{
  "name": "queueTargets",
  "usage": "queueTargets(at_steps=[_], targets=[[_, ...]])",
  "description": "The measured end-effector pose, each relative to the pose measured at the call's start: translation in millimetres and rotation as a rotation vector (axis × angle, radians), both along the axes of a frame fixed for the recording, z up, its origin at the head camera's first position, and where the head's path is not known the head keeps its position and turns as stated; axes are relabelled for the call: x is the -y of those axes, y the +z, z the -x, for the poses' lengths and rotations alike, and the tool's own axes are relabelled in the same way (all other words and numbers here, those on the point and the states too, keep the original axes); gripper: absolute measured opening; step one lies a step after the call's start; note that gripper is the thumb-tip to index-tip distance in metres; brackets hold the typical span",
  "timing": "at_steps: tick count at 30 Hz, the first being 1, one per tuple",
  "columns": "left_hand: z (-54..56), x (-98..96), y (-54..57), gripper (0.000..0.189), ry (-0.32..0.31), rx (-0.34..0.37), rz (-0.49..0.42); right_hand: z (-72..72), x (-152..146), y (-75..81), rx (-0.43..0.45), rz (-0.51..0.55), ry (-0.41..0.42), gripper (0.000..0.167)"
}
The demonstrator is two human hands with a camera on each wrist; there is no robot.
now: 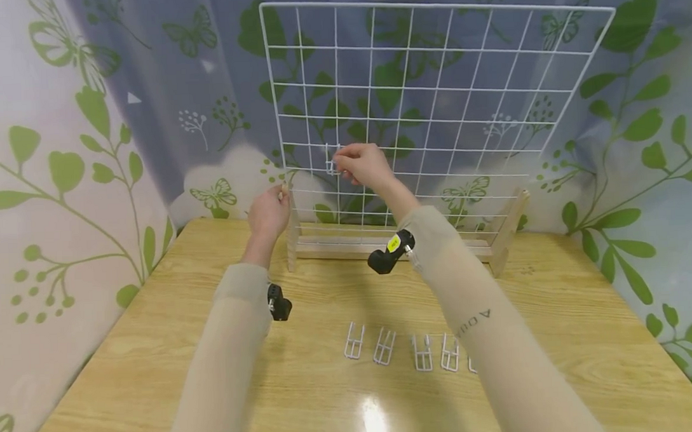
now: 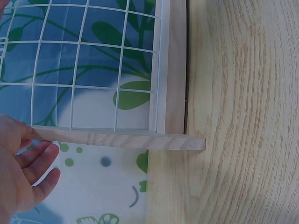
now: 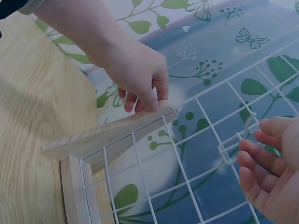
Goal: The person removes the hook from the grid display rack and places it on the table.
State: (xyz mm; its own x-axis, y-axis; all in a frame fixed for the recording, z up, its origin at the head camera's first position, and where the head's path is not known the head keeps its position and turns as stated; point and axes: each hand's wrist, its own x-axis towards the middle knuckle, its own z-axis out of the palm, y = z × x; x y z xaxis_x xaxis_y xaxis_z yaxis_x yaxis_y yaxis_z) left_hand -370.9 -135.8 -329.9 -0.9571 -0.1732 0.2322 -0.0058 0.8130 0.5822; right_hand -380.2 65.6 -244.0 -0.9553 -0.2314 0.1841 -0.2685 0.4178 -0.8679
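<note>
A white wire grid panel stands upright in a wooden stand. My left hand pinches the top of the stand's left upright between thumb and forefinger, the other fingers loosely bent below it. My right hand is at the lower left part of the grid, thumb and fingertips pinching a small white wire hook. The hook lies against the grid's wires, its two prongs pointing up in the head view. Part of it is hidden behind my right fingers.
Several more white wire hooks lie in a row on the wooden table, the rightmost partly covered by my right sleeve. A patterned curtain hangs behind the grid and along both sides.
</note>
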Motion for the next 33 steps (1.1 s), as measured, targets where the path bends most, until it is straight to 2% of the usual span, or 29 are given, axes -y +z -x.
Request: queueTargets(at_steps=[7,16,21,26,33], targets=[[-0.2,-4.1,-0.1,0.040,-0.007,0.024,-0.007,0.0,7,-4.5,0.058,0.032,-0.003,0.032],[0.7,-6.4,1.9,0.040,-0.008,-0.005,-0.009,0.6,13,-5.4,0.123,0.153,-0.030,0.030],[-1.0,-5.9,2.3,0.040,-0.014,-0.001,0.005,-1.6,15,-5.5,0.129,0.215,-0.062,0.028],[-1.8,-4.6,-0.6,0.040,-0.014,0.005,0.001,-4.9,15,-3.1,0.110,0.220,-0.071,0.025],[-1.6,-0.5,-1.6,0.040,-0.002,-0.013,-0.013,-13.2,12,1.6,0.090,0.216,-0.012,0.026]])
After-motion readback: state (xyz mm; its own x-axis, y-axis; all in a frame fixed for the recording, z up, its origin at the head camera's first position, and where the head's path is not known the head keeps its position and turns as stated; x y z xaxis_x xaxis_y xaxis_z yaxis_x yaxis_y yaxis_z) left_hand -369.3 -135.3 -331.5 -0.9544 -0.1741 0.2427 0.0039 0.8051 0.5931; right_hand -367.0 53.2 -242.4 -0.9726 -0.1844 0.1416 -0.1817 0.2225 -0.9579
